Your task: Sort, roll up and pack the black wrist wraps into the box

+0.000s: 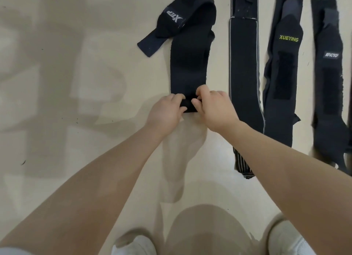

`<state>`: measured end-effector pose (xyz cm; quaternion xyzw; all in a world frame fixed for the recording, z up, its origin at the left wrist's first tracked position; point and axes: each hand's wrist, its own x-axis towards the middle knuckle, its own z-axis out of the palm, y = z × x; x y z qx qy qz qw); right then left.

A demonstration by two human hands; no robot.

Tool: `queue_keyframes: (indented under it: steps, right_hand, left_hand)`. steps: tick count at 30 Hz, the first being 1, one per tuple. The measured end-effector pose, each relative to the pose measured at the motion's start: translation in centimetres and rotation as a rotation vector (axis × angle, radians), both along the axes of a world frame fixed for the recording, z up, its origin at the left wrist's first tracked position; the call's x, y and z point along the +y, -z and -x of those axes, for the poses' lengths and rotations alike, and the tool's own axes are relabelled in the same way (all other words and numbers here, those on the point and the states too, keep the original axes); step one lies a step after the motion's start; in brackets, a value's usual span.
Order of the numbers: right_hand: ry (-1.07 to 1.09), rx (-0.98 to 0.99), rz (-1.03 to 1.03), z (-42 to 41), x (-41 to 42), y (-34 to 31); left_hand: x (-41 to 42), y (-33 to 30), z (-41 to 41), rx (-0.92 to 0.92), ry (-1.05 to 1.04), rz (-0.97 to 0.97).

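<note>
A black wrist wrap (187,64) lies lengthwise on the pale floor, its far end folded over with a white logo showing. Its near end is turned into a small tight roll (188,106). My left hand (165,112) grips the roll's left side with curled fingers. My right hand (213,108) pinches the roll's right side, its fingers curled over the top. Three more black wraps lie flat to the right: one with grey edge stripes (244,64), one lettered XUEYING (285,68), one with small white labels (331,83). No box is in view.
The pale beige floor (76,83) stretches open to the left. My two white shoes (133,245) show at the bottom edge. The striped wrap's narrow tail (242,165) reaches toward my right forearm.
</note>
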<state>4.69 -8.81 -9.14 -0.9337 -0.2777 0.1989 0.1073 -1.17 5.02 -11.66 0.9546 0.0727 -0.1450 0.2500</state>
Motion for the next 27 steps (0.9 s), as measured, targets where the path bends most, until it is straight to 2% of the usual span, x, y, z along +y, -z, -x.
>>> queue_keyframes:
  steps: [4,8,10,12,16,19,22,23,24,26,27]
  right_hand:
    - [-0.152,-0.023,0.082,-0.1,-1.9,0.3]
    - [-0.309,-0.002,0.064,-0.2,-2.5,0.3]
    - [-0.369,0.038,0.082,0.0,-2.5,0.5]
    - [-0.331,0.138,0.102,0.4,-2.3,0.6]
    - [-0.028,0.432,0.013,1.2,-1.3,0.6]
    - [0.248,0.500,-0.108,2.1,-0.9,0.9]
    - [0.603,0.562,-0.233,2.8,-1.1,1.1]
    - [0.625,0.514,-0.228,3.1,-1.0,1.0]
    - [0.532,0.368,-0.178,3.4,-1.0,1.0]
    - [0.178,-0.071,-0.090,4.0,-1.2,1.0]
    - [0.037,-0.215,-0.098,4.3,-1.4,0.9]
  left_hand:
    - [0.2,-0.5,-0.6,0.147,-0.070,0.149]
    - [0.1,-0.7,0.0,0.258,-0.074,0.286]
    - [0.2,-0.7,0.4,0.231,-0.041,0.269]
    - [0.2,-0.8,1.1,0.153,0.026,0.211]
    - [0.2,-0.9,2.8,0.068,0.076,0.132]
    - [0.2,-0.8,3.5,-0.090,0.211,-0.042]
    - [0.4,-0.6,3.6,-0.053,0.295,-0.156]
    - [0.3,-0.6,3.5,-0.059,0.291,-0.153]
    - [0.3,-0.7,3.5,-0.078,0.285,-0.133]
    - [-0.1,-0.7,3.3,-0.096,0.272,-0.142]
    - [-0.2,-0.8,3.0,-0.062,0.254,-0.164]
